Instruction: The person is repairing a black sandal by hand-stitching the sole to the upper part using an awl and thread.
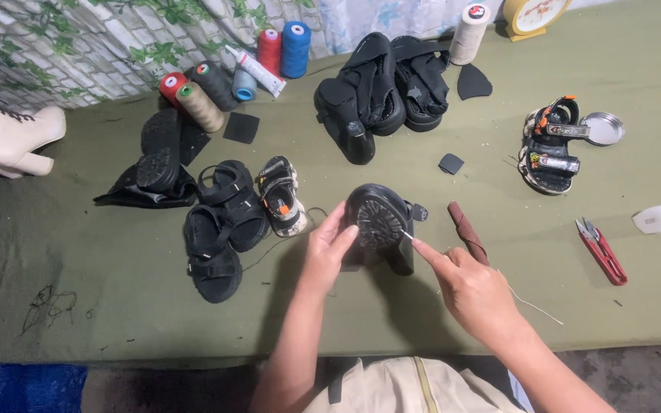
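Head view: the left hand (329, 248) grips a black heeled shoe (380, 229), tipped so its ridged sole faces the camera, just above the olive worktop (116, 260) near its front edge. The right hand (472, 287) is pinched narrow on a thin needle (407, 236) whose tip touches the sole's rim; a pale thread (533, 306) trails from that hand across the cloth.

Risks, as I judge them: the needle point sits close to the left fingers (343, 239), so a slip off the hard rubber could prick them. The loose thread could snag on the brown-wrapped tool (468, 232) lying just beside the right hand.

Counts: seven thread cones (200, 105) — six clustered at the back left, one white one at the back right. One glue tube (258, 70) among them. Two black strapped sandals (219, 229) lie left of the hands, with one small child's sandal (281, 195) beside them and another child's sandal (548, 145) at the right. One pair of red thread snips (602, 251), one round tin lid (604, 128). The black pile (384, 84) at the back centre is too tangled to count.
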